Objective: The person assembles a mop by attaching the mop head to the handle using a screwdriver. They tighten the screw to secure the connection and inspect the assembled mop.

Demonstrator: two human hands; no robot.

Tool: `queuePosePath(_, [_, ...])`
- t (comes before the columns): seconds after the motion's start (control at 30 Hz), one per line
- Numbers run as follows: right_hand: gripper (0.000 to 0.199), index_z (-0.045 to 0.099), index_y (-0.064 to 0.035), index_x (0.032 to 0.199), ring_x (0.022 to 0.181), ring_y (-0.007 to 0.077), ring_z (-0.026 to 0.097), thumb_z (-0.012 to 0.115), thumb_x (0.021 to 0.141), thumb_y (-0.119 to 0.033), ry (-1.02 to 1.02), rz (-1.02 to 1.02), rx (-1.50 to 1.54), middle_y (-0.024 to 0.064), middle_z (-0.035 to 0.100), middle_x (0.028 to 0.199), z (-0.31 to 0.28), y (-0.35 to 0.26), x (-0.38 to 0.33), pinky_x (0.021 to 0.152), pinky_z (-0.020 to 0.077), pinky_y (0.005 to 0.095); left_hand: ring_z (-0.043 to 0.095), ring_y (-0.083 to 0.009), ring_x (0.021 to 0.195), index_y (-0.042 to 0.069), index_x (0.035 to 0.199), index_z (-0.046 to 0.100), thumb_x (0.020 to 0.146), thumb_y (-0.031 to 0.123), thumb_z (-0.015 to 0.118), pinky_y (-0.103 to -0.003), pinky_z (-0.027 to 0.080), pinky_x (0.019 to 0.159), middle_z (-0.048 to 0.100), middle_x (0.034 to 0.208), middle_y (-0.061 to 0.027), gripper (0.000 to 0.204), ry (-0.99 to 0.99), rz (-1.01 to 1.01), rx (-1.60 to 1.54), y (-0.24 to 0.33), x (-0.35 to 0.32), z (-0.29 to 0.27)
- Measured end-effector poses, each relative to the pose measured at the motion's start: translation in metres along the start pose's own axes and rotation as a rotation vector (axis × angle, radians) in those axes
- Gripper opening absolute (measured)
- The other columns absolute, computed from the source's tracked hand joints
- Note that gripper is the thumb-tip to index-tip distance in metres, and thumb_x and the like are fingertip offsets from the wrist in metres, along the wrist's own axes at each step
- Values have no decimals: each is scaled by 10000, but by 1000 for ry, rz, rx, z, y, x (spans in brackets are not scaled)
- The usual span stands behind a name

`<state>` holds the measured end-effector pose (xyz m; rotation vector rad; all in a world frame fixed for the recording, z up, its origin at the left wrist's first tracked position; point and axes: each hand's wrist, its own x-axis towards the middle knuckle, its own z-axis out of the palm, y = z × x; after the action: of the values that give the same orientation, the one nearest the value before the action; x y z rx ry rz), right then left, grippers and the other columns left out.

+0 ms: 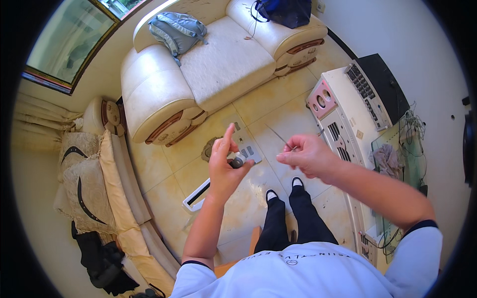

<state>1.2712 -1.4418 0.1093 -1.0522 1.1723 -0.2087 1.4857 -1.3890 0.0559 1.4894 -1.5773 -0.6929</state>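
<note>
My left hand (222,166) is raised over the floor, index finger pointing up. Between its thumb and the other fingers sits a small grey and white cylindrical part (239,159). To the right, my right hand (312,157) pinches a thin, straight metal rod (276,133) between thumb and fingertips. The rod slants up and left towards the left hand, apart from the cylinder; its exact kind is too small to make out. Below the hands a grey panel with slots (252,152) lies on the tiles, partly hidden by the left hand.
A white frame with a black toothed strip (198,192) lies near my left forearm. A cream sofa (228,54) holds a light-blue backpack (179,31) and a dark-blue bag (285,11). Another couch (119,188) flanks the left; a white cabinet (338,119) and glass table (412,164) stand right.
</note>
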Motion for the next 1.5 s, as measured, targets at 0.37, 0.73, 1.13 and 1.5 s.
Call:
queuePosePath(0.37, [234, 624, -26, 862, 609, 38, 474, 751, 745, -183, -71, -284, 213, -16, 574, 732, 53, 3, 32, 533, 391, 208, 550, -186, 916, 113, 1442, 264, 631, -66, 706, -303, 482, 762, 453, 1169, -104, 941, -67, -110, -313, 17, 0, -7])
queuePosePath(0.73, [125, 613, 4, 808, 675, 38, 507, 664, 808, -111, -63, -439, 256, -12, 582, 730, 46, 8, 49, 595, 418, 213, 581, -175, 656, -1, 966, 563, 960, 430, 438, -293, 463, 632, 605, 768, -102, 449, -443, -557, -717, -24, 13, -26])
queuePosePath(1.13, [303, 612, -7, 732, 534, 150, 500, 527, 887, -253, -273, -217, -81, 70, 526, 573, -45, -12, 43, 523, 400, 315, 401, -142, 550, 9, 874, 532, 893, 650, 366, -279, 322, 536, 459, 636, -27, 662, -538, -644, -786, -29, 69, -34])
queuePosePath(1.5, [321, 536, -39, 688, 463, 73, 359, 533, 898, -282, -431, -97, 259, -5, 436, 540, -47, -10, 87, 431, 294, 253, 371, -155, 528, 18, 763, 486, 889, 662, 339, -287, 299, 519, 432, 598, -49, 673, -705, -675, -940, -54, 104, -27])
